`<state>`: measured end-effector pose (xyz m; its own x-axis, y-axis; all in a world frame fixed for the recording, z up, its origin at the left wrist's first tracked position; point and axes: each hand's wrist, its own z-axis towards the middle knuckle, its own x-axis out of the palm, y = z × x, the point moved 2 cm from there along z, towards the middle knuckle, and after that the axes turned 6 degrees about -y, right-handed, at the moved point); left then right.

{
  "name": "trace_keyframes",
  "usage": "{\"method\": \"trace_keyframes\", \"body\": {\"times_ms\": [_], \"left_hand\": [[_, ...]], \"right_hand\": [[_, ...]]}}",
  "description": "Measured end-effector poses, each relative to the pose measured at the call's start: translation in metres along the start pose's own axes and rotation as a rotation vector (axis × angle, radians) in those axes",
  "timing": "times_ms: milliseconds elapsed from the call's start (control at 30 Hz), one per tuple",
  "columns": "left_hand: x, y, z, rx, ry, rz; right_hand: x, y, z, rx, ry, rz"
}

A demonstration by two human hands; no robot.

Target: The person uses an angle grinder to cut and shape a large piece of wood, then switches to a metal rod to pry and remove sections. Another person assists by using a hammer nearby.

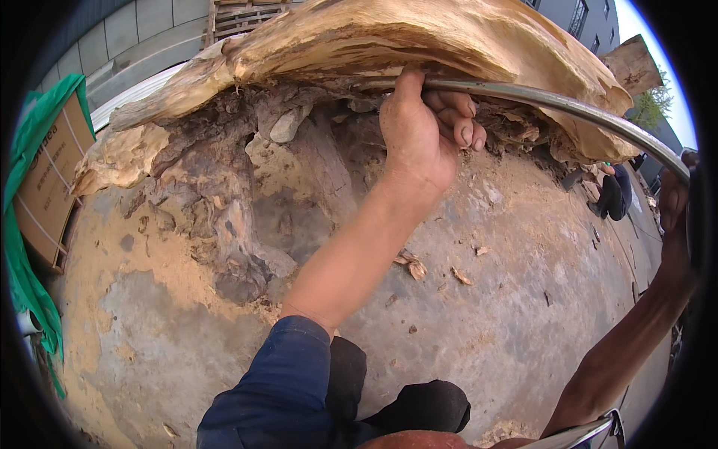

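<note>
A large piece of weathered wood point(336, 37), pale and smooth on top with dark, crumbly hollows beneath, spans the upper part of the head view. Along its underside runs a long metal bar point(553, 102), whose left tip is tucked into the dark wood. My left hand point(426, 127) is closed at the bar near this tip, thumb across it and fingers curled below. At the far right rim, my right hand point(672, 202) grips the bar's other end, partly cut off and in shadow.
Wood chips point(413, 263) and sawdust lie on the concrete floor point(479, 329). On the left stands a cardboard box point(54, 176) draped with a green sheet point(26, 254). Another person point(617, 191) crouches at the right beyond the wood. Wooden pallets point(243, 16) stand behind.
</note>
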<state>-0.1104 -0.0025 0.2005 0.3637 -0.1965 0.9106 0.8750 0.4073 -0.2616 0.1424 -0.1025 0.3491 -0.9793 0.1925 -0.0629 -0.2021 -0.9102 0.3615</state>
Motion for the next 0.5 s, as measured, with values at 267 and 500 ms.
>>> {"method": "trace_keyframes", "body": {"times_ms": [267,500], "left_hand": [[-0.028,-0.001,-0.016,-0.023,-0.017,0.11],[-0.065,0.017,-0.035,-0.077,-0.146,0.273]], "right_hand": [[-0.022,-0.034,-0.074,0.131,0.07,0.162],[-0.034,-0.072,-0.113,0.51,-0.009,0.284]]}}
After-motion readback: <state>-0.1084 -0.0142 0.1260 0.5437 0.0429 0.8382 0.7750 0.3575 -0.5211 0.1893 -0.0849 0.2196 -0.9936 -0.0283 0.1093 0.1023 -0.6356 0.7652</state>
